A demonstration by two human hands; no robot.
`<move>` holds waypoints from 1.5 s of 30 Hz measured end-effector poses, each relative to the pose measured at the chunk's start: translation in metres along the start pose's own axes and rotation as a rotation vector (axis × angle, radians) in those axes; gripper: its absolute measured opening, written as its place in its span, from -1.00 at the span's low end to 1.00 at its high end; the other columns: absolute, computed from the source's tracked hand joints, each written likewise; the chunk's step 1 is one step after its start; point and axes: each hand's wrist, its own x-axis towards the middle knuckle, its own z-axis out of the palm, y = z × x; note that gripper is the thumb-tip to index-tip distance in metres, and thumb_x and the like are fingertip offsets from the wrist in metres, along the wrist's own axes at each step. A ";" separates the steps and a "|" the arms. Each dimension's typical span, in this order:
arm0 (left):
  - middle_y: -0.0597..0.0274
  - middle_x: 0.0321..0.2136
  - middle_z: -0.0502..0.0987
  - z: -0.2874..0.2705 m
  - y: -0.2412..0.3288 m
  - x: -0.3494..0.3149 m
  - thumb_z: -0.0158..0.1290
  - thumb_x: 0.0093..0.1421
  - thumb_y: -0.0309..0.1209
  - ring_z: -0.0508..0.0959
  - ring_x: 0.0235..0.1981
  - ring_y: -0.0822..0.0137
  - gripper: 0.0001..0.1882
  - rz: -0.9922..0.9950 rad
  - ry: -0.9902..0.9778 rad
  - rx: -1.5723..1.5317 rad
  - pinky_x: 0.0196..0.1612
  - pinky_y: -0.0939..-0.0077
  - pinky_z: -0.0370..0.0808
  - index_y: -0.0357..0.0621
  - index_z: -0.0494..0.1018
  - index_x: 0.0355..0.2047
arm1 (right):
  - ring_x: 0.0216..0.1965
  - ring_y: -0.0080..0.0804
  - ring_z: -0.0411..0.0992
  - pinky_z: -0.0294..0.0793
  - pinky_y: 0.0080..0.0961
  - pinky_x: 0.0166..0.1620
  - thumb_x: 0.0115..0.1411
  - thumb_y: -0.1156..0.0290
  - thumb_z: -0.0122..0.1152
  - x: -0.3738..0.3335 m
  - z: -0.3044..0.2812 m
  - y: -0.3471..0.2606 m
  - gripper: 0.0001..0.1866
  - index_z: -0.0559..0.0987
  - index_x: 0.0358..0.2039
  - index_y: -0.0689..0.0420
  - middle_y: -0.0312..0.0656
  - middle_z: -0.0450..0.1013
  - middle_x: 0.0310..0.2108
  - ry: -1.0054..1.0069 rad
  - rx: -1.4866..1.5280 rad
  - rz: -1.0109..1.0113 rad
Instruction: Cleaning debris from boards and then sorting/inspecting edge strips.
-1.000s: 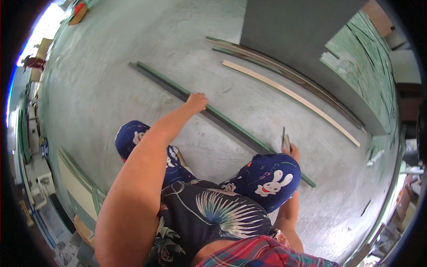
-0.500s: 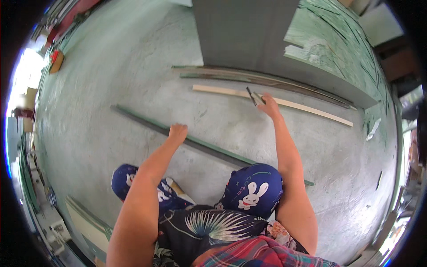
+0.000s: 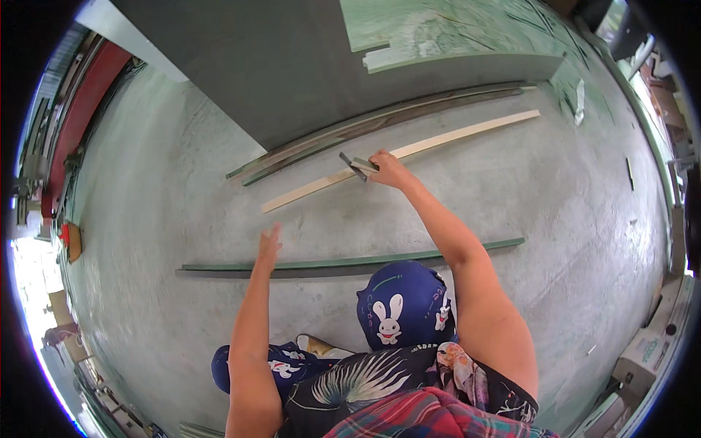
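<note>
Left hand [image 3: 269,247]: fingers stretched out and slightly parted, somewhat blurred, with the wrist crossing over the green strip.
Right hand [image 3: 391,171]: fingers curled around a hand tool [image 3: 357,167], farther from the body than the left hand.
Tool: its dark crosspiece points left from the right hand, above the pale strip; from this angle I cannot tell whether the two touch.
Green strip [image 3: 350,261]: lies crosswise beneath the left wrist, a grey band along its near side, its right end passing beyond the right knee [image 3: 409,292].
Pale strip [image 3: 467,133]: runs under the right hand, slanting away to its right.
Dark strips [image 3: 394,120]: lie together just beyond the right hand.
Grey panel [image 3: 241,73]: beyond both hands, next to the dark strips.
</note>
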 end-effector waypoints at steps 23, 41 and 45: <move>0.12 -0.50 0.48 -0.068 0.127 -0.104 -0.03 0.10 -0.16 0.50 -0.49 0.28 -0.64 0.393 -0.122 -0.817 -0.35 0.43 0.43 -0.28 0.37 -0.36 | -0.34 0.04 0.38 0.32 -0.18 -0.29 0.13 0.26 0.09 -0.088 -0.070 -0.150 -0.73 0.43 -0.30 0.21 0.05 0.42 -0.37 0.070 0.106 0.060; 0.08 -0.51 0.49 -0.070 0.128 -0.106 -0.02 0.11 -0.18 0.50 -0.48 0.24 -0.66 0.462 -0.172 -0.810 -0.33 0.43 0.43 -0.27 0.39 -0.39 | -0.53 -0.33 0.40 0.37 -0.40 -0.40 0.12 0.23 0.11 -0.112 -0.117 -0.021 -0.72 0.48 -0.33 0.22 -0.10 0.43 -0.55 0.118 0.191 0.307; 0.08 -0.53 0.50 -0.067 0.130 -0.107 -0.03 0.08 -0.15 0.50 -0.49 0.27 -0.64 0.456 -0.153 -0.776 -0.35 0.45 0.42 -0.29 0.39 -0.42 | -0.58 -0.47 0.37 0.36 -0.47 -0.44 0.13 0.26 0.11 -0.124 -0.146 0.060 -0.72 0.49 -0.36 0.26 -0.19 0.41 -0.61 0.204 0.234 0.402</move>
